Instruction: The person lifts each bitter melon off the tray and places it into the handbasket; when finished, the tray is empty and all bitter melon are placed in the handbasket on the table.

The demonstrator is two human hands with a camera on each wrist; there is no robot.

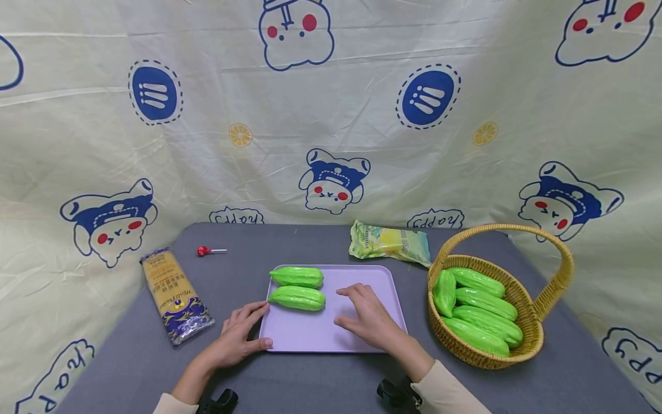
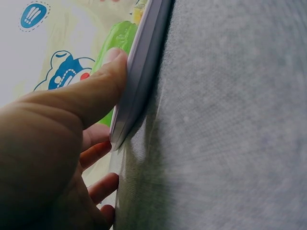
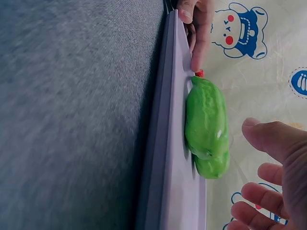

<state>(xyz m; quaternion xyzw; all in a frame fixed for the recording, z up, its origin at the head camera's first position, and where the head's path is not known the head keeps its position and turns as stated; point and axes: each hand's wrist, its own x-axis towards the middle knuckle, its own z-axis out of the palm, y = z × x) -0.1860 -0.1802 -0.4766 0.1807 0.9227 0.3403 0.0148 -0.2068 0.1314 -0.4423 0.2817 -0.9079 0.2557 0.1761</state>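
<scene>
A lilac tray [image 1: 331, 339] lies on the table. Two plump, ridged green gourds [image 1: 297, 298] lie side by side at its left, also visible in the right wrist view as a green gourd [image 3: 207, 115] partly covering the other. My left hand [image 1: 240, 336] touches the tray's left edge, thumb at the near corner and fingers farther up; in the left wrist view its thumb [image 2: 103, 86] lies along the rim with the other fingers spread. Over the tray's right half hovers my right hand [image 1: 369, 319], fingers loosely bent and holding nothing.
At the right stands a wicker basket [image 1: 439, 339] with a tall handle, containing several green gourds [image 1: 483, 305]. A green-yellow packet [image 1: 390, 242] lies behind the tray. Leftward are a red lollipop [image 1: 204, 251] and a yellow-blue noodle-like package [image 1: 176, 296]. Printed cloth [image 1: 207, 155] hangs behind.
</scene>
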